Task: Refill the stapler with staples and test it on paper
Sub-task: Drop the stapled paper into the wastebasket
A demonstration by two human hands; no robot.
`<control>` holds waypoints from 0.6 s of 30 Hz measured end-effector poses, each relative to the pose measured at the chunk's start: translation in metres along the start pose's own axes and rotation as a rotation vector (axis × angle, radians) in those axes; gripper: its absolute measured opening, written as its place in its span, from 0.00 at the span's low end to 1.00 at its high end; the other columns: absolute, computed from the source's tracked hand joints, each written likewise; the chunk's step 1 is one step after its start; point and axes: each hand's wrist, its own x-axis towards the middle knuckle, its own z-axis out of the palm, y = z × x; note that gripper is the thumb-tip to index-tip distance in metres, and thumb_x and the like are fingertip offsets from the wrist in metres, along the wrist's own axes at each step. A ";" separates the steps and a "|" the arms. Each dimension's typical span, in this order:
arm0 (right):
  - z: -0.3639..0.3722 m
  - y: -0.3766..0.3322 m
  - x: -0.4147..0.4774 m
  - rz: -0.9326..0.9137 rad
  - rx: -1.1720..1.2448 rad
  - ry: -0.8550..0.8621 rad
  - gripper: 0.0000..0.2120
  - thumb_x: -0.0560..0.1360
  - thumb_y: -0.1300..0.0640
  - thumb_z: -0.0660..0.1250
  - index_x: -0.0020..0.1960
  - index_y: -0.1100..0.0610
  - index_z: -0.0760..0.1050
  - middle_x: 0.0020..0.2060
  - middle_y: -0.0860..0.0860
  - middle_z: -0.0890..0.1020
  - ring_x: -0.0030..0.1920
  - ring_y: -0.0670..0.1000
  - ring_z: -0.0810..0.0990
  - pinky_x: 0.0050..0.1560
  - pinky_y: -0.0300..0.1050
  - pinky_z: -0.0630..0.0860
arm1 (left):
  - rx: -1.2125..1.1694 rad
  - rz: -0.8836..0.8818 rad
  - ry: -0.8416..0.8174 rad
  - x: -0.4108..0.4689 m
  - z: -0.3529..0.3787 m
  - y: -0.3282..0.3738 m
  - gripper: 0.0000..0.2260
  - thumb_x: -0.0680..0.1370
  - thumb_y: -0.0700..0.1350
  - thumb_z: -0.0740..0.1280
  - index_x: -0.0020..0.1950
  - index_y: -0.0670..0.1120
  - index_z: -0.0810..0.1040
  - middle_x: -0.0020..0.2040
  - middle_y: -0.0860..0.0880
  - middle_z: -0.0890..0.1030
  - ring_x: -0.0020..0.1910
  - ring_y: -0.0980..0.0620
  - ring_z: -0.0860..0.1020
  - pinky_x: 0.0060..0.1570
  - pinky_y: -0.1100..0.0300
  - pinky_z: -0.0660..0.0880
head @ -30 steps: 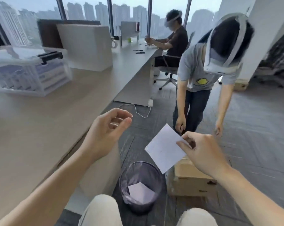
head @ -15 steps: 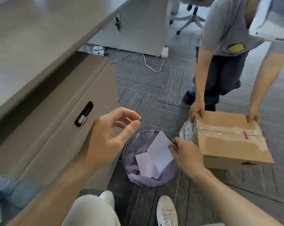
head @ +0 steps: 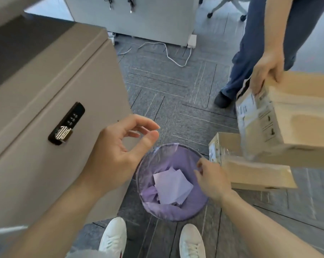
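Paper point(head: 171, 185) lies loose in the purple-lined bin point(head: 198, 205) on the floor, my right hand point(head: 211, 180) just above the rim with fingers apart and empty, my left hand point(head: 118, 155) hovering loosely curled on nothing beside the cabinet point(head: 46, 86), and I see no stapler

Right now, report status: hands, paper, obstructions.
Left hand open, empty. Right hand open over bin. Paper in bin. Another person's box close right.
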 end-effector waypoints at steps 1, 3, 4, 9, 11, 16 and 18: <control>-0.006 -0.002 -0.001 -0.006 0.003 0.000 0.08 0.80 0.50 0.65 0.55 0.53 0.75 0.46 0.53 0.85 0.50 0.60 0.83 0.47 0.52 0.80 | 0.003 0.006 0.004 0.000 -0.002 0.003 0.04 0.78 0.50 0.70 0.51 0.54 0.84 0.48 0.57 0.86 0.50 0.55 0.84 0.57 0.60 0.78; -0.022 -0.007 -0.005 -0.023 0.025 0.028 0.07 0.79 0.50 0.66 0.53 0.53 0.76 0.45 0.53 0.85 0.49 0.60 0.83 0.47 0.53 0.80 | 0.009 0.025 0.020 -0.001 -0.007 0.014 0.04 0.78 0.48 0.70 0.51 0.53 0.84 0.48 0.57 0.86 0.50 0.55 0.84 0.56 0.60 0.78; -0.033 -0.011 -0.009 -0.032 0.050 0.055 0.06 0.78 0.50 0.66 0.51 0.52 0.76 0.44 0.53 0.85 0.48 0.61 0.83 0.47 0.53 0.80 | 0.008 0.038 0.032 -0.003 -0.011 0.022 0.04 0.78 0.47 0.70 0.51 0.52 0.84 0.48 0.57 0.86 0.50 0.55 0.84 0.56 0.60 0.79; -0.104 -0.047 -0.048 -0.113 0.144 0.193 0.08 0.79 0.48 0.68 0.54 0.51 0.78 0.43 0.47 0.85 0.46 0.56 0.84 0.48 0.53 0.82 | -0.034 0.097 0.146 -0.025 -0.038 0.084 0.05 0.78 0.44 0.70 0.53 0.50 0.83 0.48 0.54 0.86 0.48 0.54 0.84 0.51 0.58 0.79; -0.136 -0.066 -0.072 -0.150 0.181 0.239 0.09 0.80 0.45 0.68 0.54 0.49 0.77 0.42 0.45 0.85 0.46 0.55 0.84 0.49 0.53 0.82 | -0.033 0.103 0.186 -0.040 -0.056 0.118 0.05 0.79 0.44 0.71 0.53 0.50 0.83 0.47 0.54 0.86 0.47 0.53 0.83 0.50 0.61 0.79; -0.209 -0.108 -0.143 -0.257 0.238 0.322 0.12 0.79 0.41 0.67 0.56 0.48 0.78 0.43 0.44 0.85 0.46 0.53 0.84 0.49 0.51 0.82 | 0.029 0.127 0.262 -0.071 -0.108 0.202 0.05 0.80 0.42 0.72 0.54 0.49 0.83 0.47 0.53 0.86 0.44 0.56 0.83 0.47 0.62 0.79; -0.235 -0.124 -0.171 -0.308 0.267 0.350 0.12 0.79 0.41 0.67 0.56 0.48 0.79 0.42 0.43 0.85 0.46 0.52 0.84 0.50 0.51 0.82 | 0.018 0.137 0.326 -0.082 -0.128 0.232 0.04 0.80 0.43 0.72 0.53 0.50 0.83 0.47 0.55 0.86 0.43 0.58 0.82 0.45 0.65 0.78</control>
